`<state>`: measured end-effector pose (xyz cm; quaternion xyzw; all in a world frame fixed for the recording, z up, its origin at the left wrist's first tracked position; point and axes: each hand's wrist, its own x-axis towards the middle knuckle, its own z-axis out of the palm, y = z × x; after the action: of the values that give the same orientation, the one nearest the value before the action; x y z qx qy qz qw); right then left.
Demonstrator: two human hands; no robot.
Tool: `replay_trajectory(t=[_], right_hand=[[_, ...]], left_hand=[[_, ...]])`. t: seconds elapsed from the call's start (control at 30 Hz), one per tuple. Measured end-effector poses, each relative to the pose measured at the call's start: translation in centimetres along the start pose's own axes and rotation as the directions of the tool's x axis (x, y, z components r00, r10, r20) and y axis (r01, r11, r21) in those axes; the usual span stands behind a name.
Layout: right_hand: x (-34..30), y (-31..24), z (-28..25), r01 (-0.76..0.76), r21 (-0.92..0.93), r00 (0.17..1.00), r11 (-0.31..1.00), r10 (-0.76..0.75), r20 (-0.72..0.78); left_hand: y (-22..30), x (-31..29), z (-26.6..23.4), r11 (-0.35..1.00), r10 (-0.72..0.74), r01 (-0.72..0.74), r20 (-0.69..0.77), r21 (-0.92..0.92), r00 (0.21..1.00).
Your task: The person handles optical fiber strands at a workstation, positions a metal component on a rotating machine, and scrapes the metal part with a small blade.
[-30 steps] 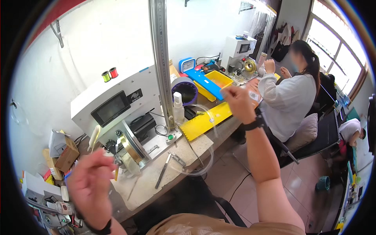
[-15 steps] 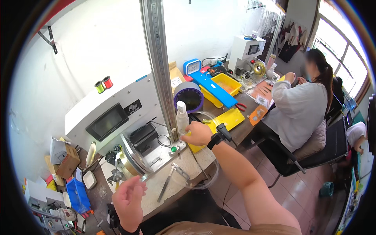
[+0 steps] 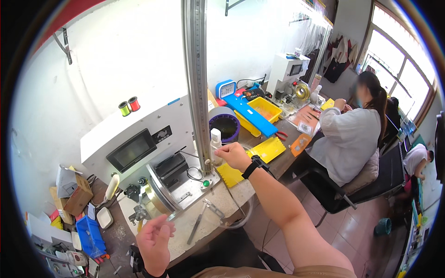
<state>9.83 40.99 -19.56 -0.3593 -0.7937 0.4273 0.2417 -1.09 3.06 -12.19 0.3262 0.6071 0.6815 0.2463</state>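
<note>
My left hand [image 3: 154,243] is held low in front of the brass-coloured wheel [image 3: 160,197] of a white bench machine [image 3: 139,139]. Its fingers are curled in toward the thumb; anything between them is too small to make out. My right arm reaches out across the bench. There my right hand [image 3: 234,156] pinches thumb and fingers together in front of a white spray bottle [image 3: 216,139], beside the foot of a tall metal post [image 3: 197,83]. Whatever this pinch holds cannot be seen. Between the hands, a pair of small snips [image 3: 213,208] and a thin metal tool [image 3: 196,227] lie on the bench.
Beyond my right hand are a yellow ridged tray [image 3: 266,150], a purple-rimmed tub [image 3: 224,125] and a yellow bin [image 3: 265,111]. A co-worker [image 3: 347,143] sits at the right. At left stand a blue bin [image 3: 90,236] and cardboard boxes [image 3: 78,194].
My right fingertips have risen a little along the spray bottle and drawn into a tighter pinch. My left hand stays near the wheel. The whole view has shifted slightly.
</note>
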Motion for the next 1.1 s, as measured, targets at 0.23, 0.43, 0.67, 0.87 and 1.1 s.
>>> replay_trajectory(t=[0.23,0.43,0.67,0.87,1.1], right_hand=[[1.3,-4.1,-2.1,0.038,0.462,0.999,0.886,-0.026,-0.033],[1.1,-6.4,-5.3,0.098,0.641,0.981,0.761,0.034,-0.19],[-2.9,-6.7,-9.3,0.413,0.724,0.863,0.552,0.016,-0.505],[-15.5,-12.0,-10.0,0.553,-0.16,0.506,0.817,-0.483,-0.715],[-24.2,-16.0,-2.3,0.681,-0.5,0.382,0.535,-0.842,-0.382]], left_hand=[[0.0,-1.0,-1.1,0.998,-0.037,0.036,-0.024,-0.05,0.999],[-0.5,-1.8,-2.1,0.994,-0.049,0.044,-0.044,-0.096,0.998],[-1.2,-2.6,-2.6,0.982,-0.09,0.087,-0.006,-0.167,0.996],[0.5,-1.9,-1.3,0.962,0.266,-0.27,0.075,0.047,0.961],[4.5,-2.8,2.3,0.888,0.451,-0.459,0.145,0.027,0.881]])
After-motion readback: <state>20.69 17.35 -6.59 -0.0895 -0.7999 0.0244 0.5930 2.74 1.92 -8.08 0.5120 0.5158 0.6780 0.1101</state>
